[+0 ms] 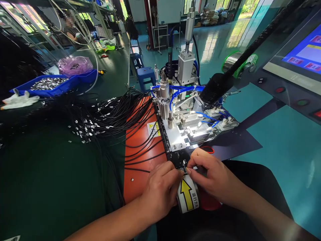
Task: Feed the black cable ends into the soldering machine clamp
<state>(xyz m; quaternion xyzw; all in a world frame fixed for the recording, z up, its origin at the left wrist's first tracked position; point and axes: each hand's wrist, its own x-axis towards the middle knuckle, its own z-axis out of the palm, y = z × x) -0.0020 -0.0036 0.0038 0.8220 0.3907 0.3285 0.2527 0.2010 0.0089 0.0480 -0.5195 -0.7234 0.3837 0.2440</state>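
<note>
My left hand (162, 184) is closed in a pinch at the front edge of the machine (198, 127), over its red-orange side plate. A thin black cable (136, 169) runs across that plate and disappears behind the left hand. My right hand (213, 172) pinches close beside the left fingertips, thumb and index finger nearly together. Between the fingertips stands a small silver metal cable end (185, 162), partly covered by my fingers. Just below the hands is a metal roller with a white label (188, 195) bearing a yellow arrow.
Left of the machine lies a tangle of black cables with silver ends (87, 129). Beyond it are a blue tray of metal parts (50, 85), a pink bag (75, 65) and white gloves (20, 99). At right, a screen panel (298, 67) and solder spool (232, 63). Another person sits far left.
</note>
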